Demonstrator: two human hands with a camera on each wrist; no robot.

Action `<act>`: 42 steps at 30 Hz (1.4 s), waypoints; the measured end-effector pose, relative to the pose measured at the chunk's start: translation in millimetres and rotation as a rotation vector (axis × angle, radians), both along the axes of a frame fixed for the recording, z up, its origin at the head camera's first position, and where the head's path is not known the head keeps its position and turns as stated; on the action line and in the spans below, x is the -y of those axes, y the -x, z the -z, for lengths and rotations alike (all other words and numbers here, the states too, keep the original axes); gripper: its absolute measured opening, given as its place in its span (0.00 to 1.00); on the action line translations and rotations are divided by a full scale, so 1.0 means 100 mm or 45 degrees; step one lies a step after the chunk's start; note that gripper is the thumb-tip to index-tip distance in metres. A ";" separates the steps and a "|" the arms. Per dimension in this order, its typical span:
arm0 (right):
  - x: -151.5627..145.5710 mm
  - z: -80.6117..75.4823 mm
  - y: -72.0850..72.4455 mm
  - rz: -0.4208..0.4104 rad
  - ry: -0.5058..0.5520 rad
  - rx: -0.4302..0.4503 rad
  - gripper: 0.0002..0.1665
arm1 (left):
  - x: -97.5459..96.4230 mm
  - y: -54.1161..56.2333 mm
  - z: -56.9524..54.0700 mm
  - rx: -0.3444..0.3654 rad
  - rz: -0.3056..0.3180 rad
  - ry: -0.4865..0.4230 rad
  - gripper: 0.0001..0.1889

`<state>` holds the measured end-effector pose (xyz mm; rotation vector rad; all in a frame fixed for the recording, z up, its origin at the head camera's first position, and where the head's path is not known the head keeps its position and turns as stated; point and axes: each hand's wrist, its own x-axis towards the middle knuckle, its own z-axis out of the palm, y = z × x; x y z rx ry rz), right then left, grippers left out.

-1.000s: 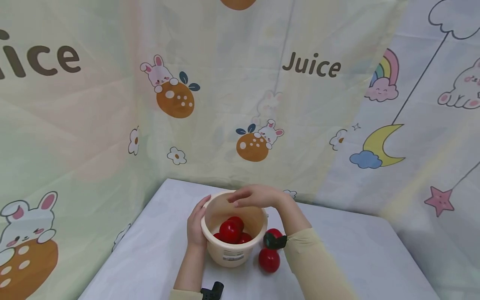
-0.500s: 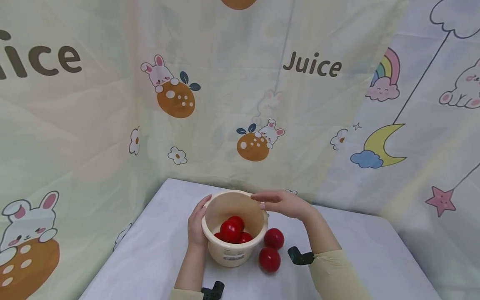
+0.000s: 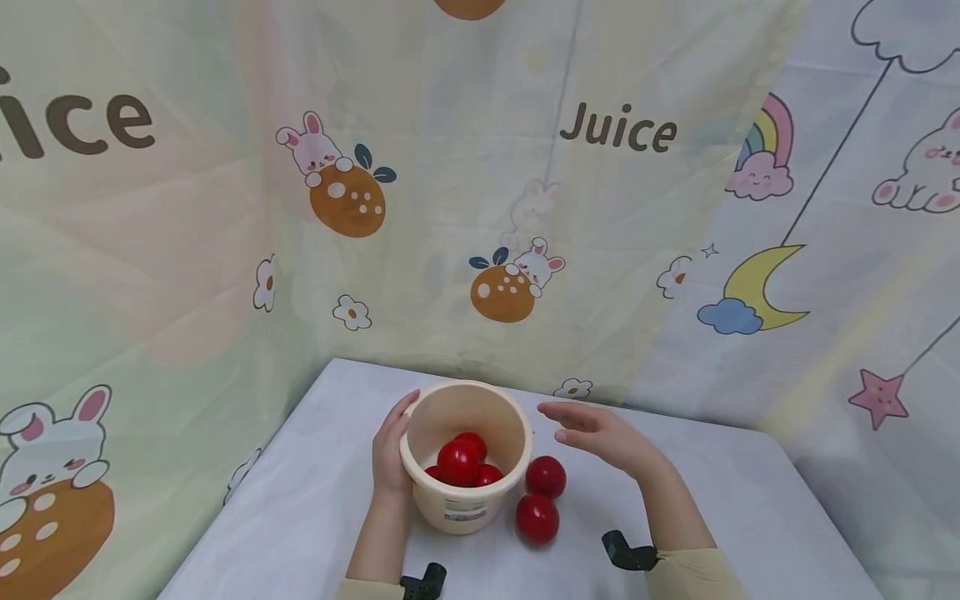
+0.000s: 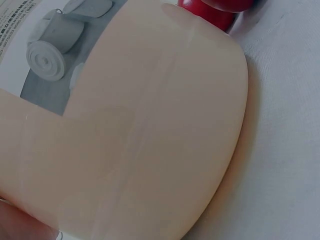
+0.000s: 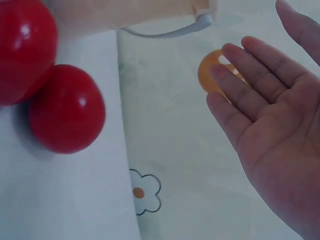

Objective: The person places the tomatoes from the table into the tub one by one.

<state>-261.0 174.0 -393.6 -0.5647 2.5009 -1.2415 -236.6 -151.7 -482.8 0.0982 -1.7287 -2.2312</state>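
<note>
A cream plastic bucket (image 3: 456, 508) stands upright on the table, several glossy red apple-like balls (image 3: 458, 463) lying inside it. My left hand (image 3: 391, 450) holds the bucket's left side, fingers along the wall up to the rim. Part of that hand (image 4: 22, 222) shows at the lower left of the left wrist view, beside the bucket wall (image 4: 150, 125). To the right of the bucket, two more red balls sit close together: a rear one (image 3: 546, 477) and a front one (image 3: 537, 518). My right hand (image 3: 603, 435) hovers right of the bucket, fingers extended, palm bare in the right wrist view.
A white cloth covers the table (image 3: 720, 492). Printed curtains (image 3: 420, 275) hang close behind the table and along both sides. The bucket's grey handle (image 5: 172, 34) shows in the right wrist view. Each wrist carries a black camera, the right one (image 3: 628, 553) near the sleeve.
My right hand has moved from over the bucket's mouth out to the right, past the rim, uncovering the rear red ball. My left hand and the bucket have stayed in place.
</note>
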 end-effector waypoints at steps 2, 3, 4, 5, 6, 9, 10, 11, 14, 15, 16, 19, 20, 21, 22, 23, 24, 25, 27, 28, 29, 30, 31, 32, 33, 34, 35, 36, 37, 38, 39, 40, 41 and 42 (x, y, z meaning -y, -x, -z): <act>-0.03 0.07 -0.02 0.015 0.023 -0.004 0.32 | 0.00 0.00 0.00 0.005 0.001 -0.001 0.21; -0.04 0.10 -0.03 0.027 0.032 0.001 0.33 | 0.00 0.00 0.00 0.007 0.001 -0.003 0.20; -0.06 0.14 -0.04 0.042 0.043 0.006 0.33 | 0.00 0.00 0.00 0.005 -0.001 -0.003 0.20; -0.07 0.18 -0.05 0.062 0.051 0.014 0.33 | 0.00 0.00 -0.01 0.006 -0.002 -0.002 0.20; -0.07 0.23 -0.06 0.083 0.058 0.022 0.34 | 0.00 0.00 -0.01 0.005 -0.002 -0.002 0.20; -0.09 0.36 -0.09 0.140 0.079 0.044 0.36 | -0.01 -0.01 -0.01 0.004 -0.005 0.007 0.20; -0.09 0.41 -0.10 0.154 0.090 0.052 0.36 | -0.01 -0.01 -0.01 0.005 -0.005 0.009 0.20; -0.09 0.47 -0.11 0.167 0.103 0.060 0.36 | -0.01 -0.01 -0.02 0.008 -0.003 0.009 0.20; -0.08 0.62 -0.12 0.221 0.131 0.084 0.36 | -0.01 -0.01 -0.02 0.015 0.003 0.000 0.20; -0.08 0.67 -0.12 0.240 0.135 0.092 0.36 | -0.01 -0.02 -0.02 0.015 0.005 -0.001 0.20; -0.07 0.71 -0.12 0.258 0.136 0.100 0.37 | -0.01 -0.02 -0.02 0.017 0.005 -0.001 0.20; -0.04 0.84 -0.11 0.298 0.126 0.124 0.41 | 0.00 -0.02 -0.02 0.015 0.001 0.005 0.20; -0.04 0.88 -0.11 0.302 0.125 0.132 0.43 | 0.00 -0.01 -0.01 0.012 -0.003 0.007 0.20; -0.03 0.91 -0.11 0.307 0.120 0.138 0.45 | 0.00 -0.01 -0.01 0.009 -0.005 0.007 0.20; -0.03 0.94 -0.11 0.309 0.117 0.143 0.46 | 0.00 -0.01 -0.01 0.006 -0.008 0.008 0.20; -0.02 0.97 -0.11 0.310 0.114 0.149 0.47 | 0.00 -0.01 -0.01 -0.002 -0.010 0.013 0.21; -0.02 0.99 -0.11 0.312 0.110 0.152 0.47 | -0.01 -0.02 -0.01 -0.004 -0.010 0.011 0.21; -0.02 1.01 -0.11 0.318 0.107 0.152 0.48 | -0.01 -0.02 -0.02 -0.004 -0.008 0.009 0.21; -0.01 1.05 -0.11 0.337 0.098 0.154 0.50 | -0.01 -0.02 -0.02 -0.003 -0.003 -0.001 0.21; -0.02 1.06 -0.11 0.348 0.091 0.153 0.50 | -0.01 -0.02 -0.03 -0.002 -0.001 -0.001 0.21; -0.02 1.08 -0.11 0.362 0.086 0.156 0.51 | -0.01 -0.02 -0.03 -0.001 0.001 -0.006 0.21; -0.02 1.09 -0.11 0.379 0.080 0.159 0.51 | -0.01 -0.02 -0.03 0.001 0.005 -0.013 0.21; -0.02 1.10 -0.11 0.396 0.075 0.160 0.51 | -0.01 -0.02 -0.03 -0.002 0.006 -0.017 0.21; -0.02 1.11 -0.11 0.408 0.068 0.162 0.51 | -0.01 -0.02 -0.03 -0.006 0.006 -0.020 0.21; -0.02 1.13 -0.11 0.417 0.064 0.163 0.51 | -0.01 -0.02 -0.02 -0.008 0.003 -0.018 0.21; -0.02 1.15 -0.10 0.428 0.060 0.165 0.51 | -0.01 -0.02 -0.02 -0.013 0.001 -0.012 0.21; -0.03 1.16 -0.10 0.436 0.060 0.168 0.51 | -0.01 -0.01 -0.02 -0.017 -0.001 -0.011 0.21; -0.03 1.18 -0.09 0.441 0.059 0.170 0.51 | -0.01 -0.01 -0.02 -0.019 -0.003 -0.007 0.21; -0.03 1.20 -0.08 0.438 0.058 0.173 0.50 | -0.01 -0.01 -0.02 -0.018 -0.007 -0.003 0.21; -0.04 1.21 -0.08 0.436 0.060 0.174 0.50 | -0.01 -0.01 -0.01 -0.021 -0.010 0.004 0.22; -0.04 1.22 -0.08 0.430 0.062 0.180 0.49 | -0.01 -0.01 -0.01 -0.022 -0.014 0.015 0.22; -0.04 1.23 -0.07 0.427 0.063 0.180 0.49 | -0.01 -0.01 -0.01 -0.023 -0.015 0.018 0.22; -0.04 1.24 -0.08 0.424 0.066 0.184 0.48 | -0.01 -0.01 -0.01 -0.023 -0.015 0.013 0.22; -0.04 1.25 -0.08 0.421 0.066 0.183 0.49 | -0.01 -0.01 -0.01 -0.026 -0.012 0.015 0.22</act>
